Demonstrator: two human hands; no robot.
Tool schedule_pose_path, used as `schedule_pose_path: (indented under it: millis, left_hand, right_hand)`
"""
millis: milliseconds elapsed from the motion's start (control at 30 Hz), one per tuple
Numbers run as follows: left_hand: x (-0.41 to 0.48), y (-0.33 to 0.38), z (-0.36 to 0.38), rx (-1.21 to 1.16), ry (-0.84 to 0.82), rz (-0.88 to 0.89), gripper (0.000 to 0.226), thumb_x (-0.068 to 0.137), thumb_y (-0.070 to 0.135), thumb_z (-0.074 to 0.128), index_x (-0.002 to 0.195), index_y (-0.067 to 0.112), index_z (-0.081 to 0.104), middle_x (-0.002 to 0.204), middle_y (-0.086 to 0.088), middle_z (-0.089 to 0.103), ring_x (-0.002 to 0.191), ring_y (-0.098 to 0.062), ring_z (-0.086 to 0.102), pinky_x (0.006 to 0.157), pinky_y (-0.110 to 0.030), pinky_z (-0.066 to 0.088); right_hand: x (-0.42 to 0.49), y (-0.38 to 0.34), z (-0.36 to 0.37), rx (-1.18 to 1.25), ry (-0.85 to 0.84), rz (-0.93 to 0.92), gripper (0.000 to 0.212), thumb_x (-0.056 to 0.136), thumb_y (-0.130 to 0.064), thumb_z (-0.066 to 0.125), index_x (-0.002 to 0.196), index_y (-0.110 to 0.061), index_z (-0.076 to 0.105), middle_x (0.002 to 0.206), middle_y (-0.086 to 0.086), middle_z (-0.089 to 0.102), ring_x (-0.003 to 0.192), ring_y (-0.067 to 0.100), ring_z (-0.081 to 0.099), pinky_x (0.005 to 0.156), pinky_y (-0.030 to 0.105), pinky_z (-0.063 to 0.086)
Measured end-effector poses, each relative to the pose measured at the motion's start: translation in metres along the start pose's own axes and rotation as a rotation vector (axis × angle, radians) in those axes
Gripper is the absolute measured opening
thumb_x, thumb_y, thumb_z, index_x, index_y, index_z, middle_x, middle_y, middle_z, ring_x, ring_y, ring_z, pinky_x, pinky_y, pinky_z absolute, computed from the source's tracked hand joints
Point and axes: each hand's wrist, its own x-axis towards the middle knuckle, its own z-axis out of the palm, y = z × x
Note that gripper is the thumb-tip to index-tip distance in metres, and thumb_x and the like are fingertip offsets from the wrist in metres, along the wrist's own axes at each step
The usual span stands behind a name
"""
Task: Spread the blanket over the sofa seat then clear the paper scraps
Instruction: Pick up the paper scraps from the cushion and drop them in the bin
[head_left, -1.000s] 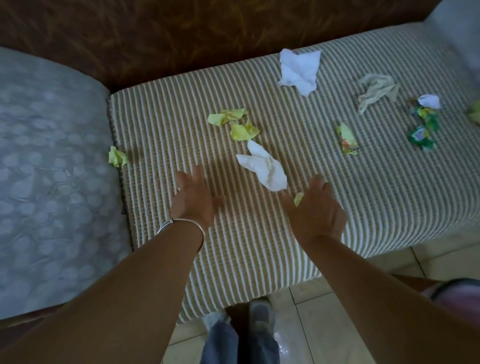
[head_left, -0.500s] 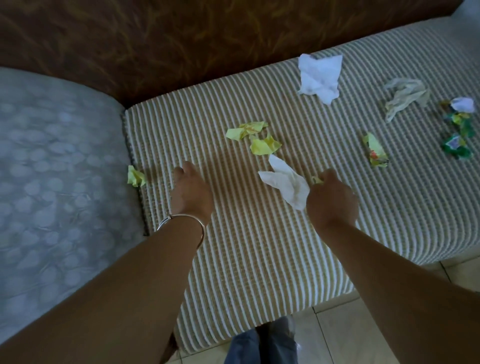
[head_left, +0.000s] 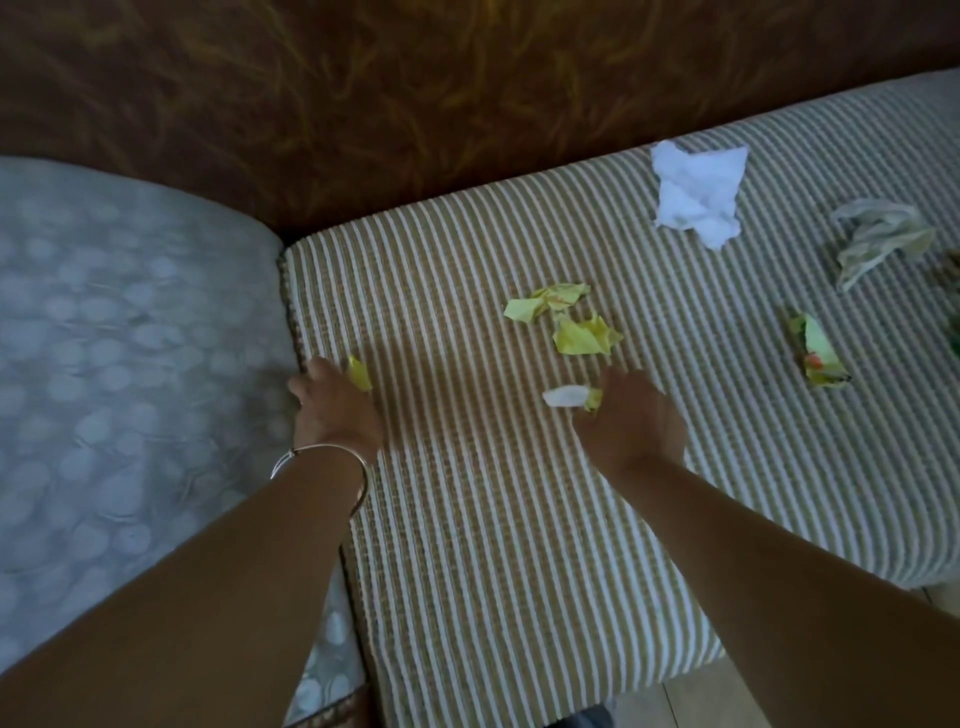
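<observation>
Blanket (head_left: 519, 519), striped tan and white, lies flat over the sofa seat, its left edge running against a grey patterned cushion (head_left: 104, 364). Brown sofa back (head_left: 415, 104) at 12 o'clock.

Left hand (head_left: 335, 410) reaches out at the blanket's left edge, back of hand up, fingers curled down around a small yellow scrap (head_left: 359, 373) that sticks out at its 1 o'clock. Forearm comes in from 7 o'clock, nearly straight; thin metal bangle (head_left: 322, 462) on the wrist.

Right hand (head_left: 631, 421) low over the blanket centre, knuckles up, fist closed on a white scrap (head_left: 563, 396), with a bit of yellow paper (head_left: 594, 400) also in the grip; both poke out at its 9 o'clock. Forearm enters from 4 o'clock.

Loose on the blanket: two yellow scraps (head_left: 566, 317) at 12 o'clock from the right hand, a white crumpled sheet (head_left: 696, 195) at 1 o'clock near the sofa back, a pale crumpled wrapper (head_left: 878, 239) and a green-yellow printed scrap (head_left: 818, 358) toward 2–3 o'clock.
</observation>
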Motion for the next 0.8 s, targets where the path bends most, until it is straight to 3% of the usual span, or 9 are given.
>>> schedule_pose_path:
  millis: [100, 267, 367, 433, 500, 567, 633, 733, 800]
  left_hand:
    - [0.000, 0.014, -0.005, -0.016, 0.011, 0.117, 0.042, 0.092, 0.003, 0.044, 0.131, -0.007, 0.036, 0.136, -0.028, 0.040, 0.120, -0.044, 0.046, 0.095, -0.046, 0.040]
    - [-0.023, 0.073, -0.009, -0.203, -0.145, 0.554, 0.045, 0.093, 0.010, 0.044, 0.135, 0.021, 0.031, 0.128, -0.012, 0.047, 0.096, -0.035, 0.060, 0.070, -0.040, 0.051]
    - [-0.032, 0.114, 0.007, -0.098, -0.224, 0.678, 0.062, 0.092, 0.010, 0.045, 0.144, 0.032, 0.021, 0.131, -0.010, 0.048, 0.101, -0.033, 0.061, 0.082, -0.048, 0.054]
    - [-0.030, 0.131, 0.018, -0.006, -0.238, 0.677, 0.061, 0.092, 0.011, 0.044, 0.145, 0.030, 0.021, 0.130, -0.011, 0.049, 0.107, -0.034, 0.059, 0.088, -0.049, 0.052]
    - [-0.026, 0.144, 0.029, 0.064, -0.219, 0.635, 0.048, 0.091, 0.012, 0.044, 0.136, 0.024, 0.036, 0.123, -0.013, 0.054, 0.103, -0.035, 0.060, 0.083, -0.046, 0.053]
    - [-0.023, 0.150, 0.037, 0.108, -0.161, 0.575, 0.034, 0.091, 0.016, 0.046, 0.125, 0.020, 0.044, 0.117, -0.014, 0.057, 0.101, -0.037, 0.061, 0.076, -0.042, 0.051]
    - [-0.026, 0.151, 0.041, 0.129, -0.157, 0.525, 0.030, 0.092, 0.019, 0.048, 0.122, 0.018, 0.048, 0.118, -0.014, 0.056, 0.104, -0.038, 0.060, 0.081, -0.043, 0.052]
    - [-0.041, 0.153, 0.044, 0.053, -0.237, 0.465, 0.027, 0.093, 0.019, 0.050, 0.119, 0.014, 0.054, 0.116, -0.013, 0.058, 0.106, -0.036, 0.060, 0.084, -0.045, 0.052]
    - [-0.054, 0.161, 0.047, -0.014, -0.271, 0.459, 0.016, 0.092, 0.026, 0.054, 0.101, 0.014, 0.059, 0.096, -0.009, 0.062, 0.092, -0.032, 0.064, 0.066, -0.034, 0.049]
  right_hand:
    - [0.002, -0.002, -0.009, 0.076, 0.072, 0.037, 0.040, 0.088, -0.028, 0.059, 0.121, -0.006, 0.051, 0.123, 0.010, 0.053, 0.112, 0.030, 0.056, 0.086, 0.037, 0.047]
    - [0.021, -0.003, -0.027, 0.091, 0.175, -0.117, 0.048, 0.085, -0.012, 0.060, 0.129, -0.015, 0.041, 0.131, 0.008, 0.043, 0.113, 0.030, 0.053, 0.083, 0.038, 0.046]
    - [0.037, -0.002, -0.029, -0.009, 0.056, -0.244, 0.070, 0.087, -0.011, 0.056, 0.145, -0.032, 0.022, 0.149, 0.003, 0.023, 0.122, 0.029, 0.048, 0.092, 0.041, 0.046]
    - [0.045, -0.003, -0.025, -0.020, -0.046, -0.305, 0.071, 0.088, -0.015, 0.056, 0.146, -0.035, 0.021, 0.153, -0.001, 0.018, 0.127, 0.027, 0.044, 0.095, 0.042, 0.044]
    - [0.051, 0.002, -0.019, 0.011, -0.118, -0.327, 0.065, 0.088, -0.018, 0.056, 0.145, -0.033, 0.027, 0.152, -0.003, 0.023, 0.131, 0.026, 0.040, 0.100, 0.043, 0.043]
    - [0.053, 0.008, -0.014, 0.048, -0.101, -0.364, 0.053, 0.089, -0.018, 0.056, 0.138, -0.029, 0.040, 0.144, -0.002, 0.033, 0.125, 0.026, 0.045, 0.097, 0.041, 0.046]
    - [0.054, 0.016, -0.014, 0.066, -0.072, -0.394, 0.041, 0.091, -0.017, 0.054, 0.130, -0.023, 0.046, 0.133, -0.001, 0.042, 0.117, 0.025, 0.050, 0.091, 0.037, 0.046]
    - [0.057, 0.030, -0.022, 0.204, -0.089, -0.274, 0.034, 0.091, -0.016, 0.050, 0.125, -0.017, 0.051, 0.126, 0.002, 0.054, 0.114, 0.023, 0.055, 0.092, 0.034, 0.046]
    - [0.059, 0.045, -0.034, 0.375, -0.096, -0.114, 0.031, 0.090, -0.021, 0.052, 0.120, -0.014, 0.055, 0.119, 0.005, 0.060, 0.109, 0.022, 0.058, 0.087, 0.032, 0.048]
